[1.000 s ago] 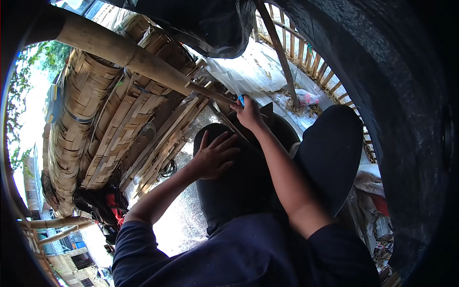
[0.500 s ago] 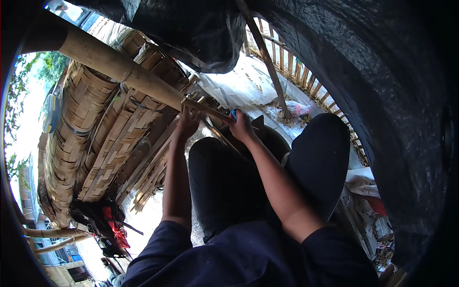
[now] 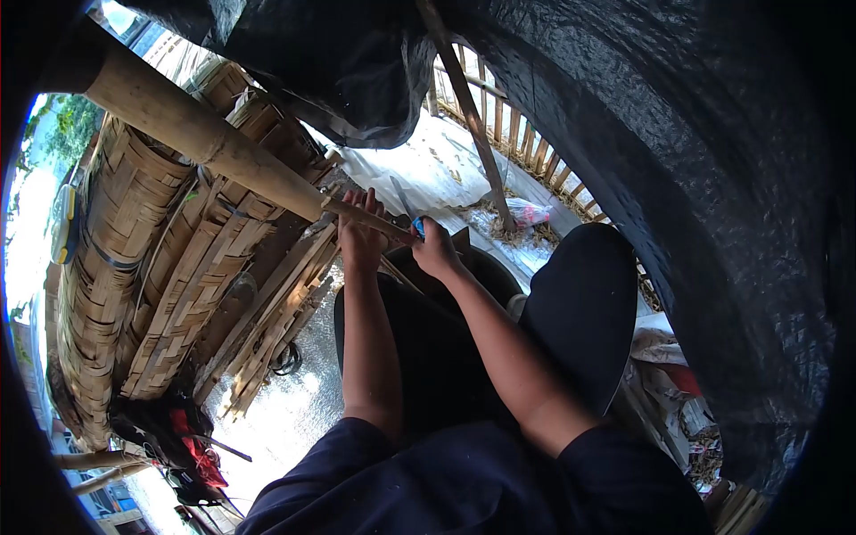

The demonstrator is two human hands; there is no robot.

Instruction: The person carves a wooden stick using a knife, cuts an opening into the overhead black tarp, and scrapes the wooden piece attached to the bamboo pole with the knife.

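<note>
Right hand (image 3: 437, 253): fingers curled closed around a blue object (image 3: 418, 227), just above the lap, near the middle. A thin grey strip (image 3: 400, 193) rises beyond it toward the far left; can't tell if they're one piece. Left hand (image 3: 358, 242): fingers raised behind a brown stick (image 3: 379, 223); can't tell if they grip it or only rest against it. The stick runs left to right across both hands, its right end at the right fist.

Tight on the left: the stick's left end overlaps the tip of a thick bamboo pole (image 3: 209, 143) in view; contact unclear. Split bamboo strips (image 3: 285, 312) sit left of the left forearm, woven bamboo rolls (image 3: 129, 232) further left.

Near side: a wedge of open space between the forearms, above the dark lap. Right side: the bent right leg (image 3: 584, 294) bounds it, well apart from the right hand. A dark round container (image 3: 489, 272) lies between the knees, its rim partly hidden.

Far side: most room, over a white sheet (image 3: 383, 169), up to a slanted pole (image 3: 473, 116) and a slat fence (image 3: 517, 129). Black tarp (image 3: 642, 134) edges the far side and right.
</note>
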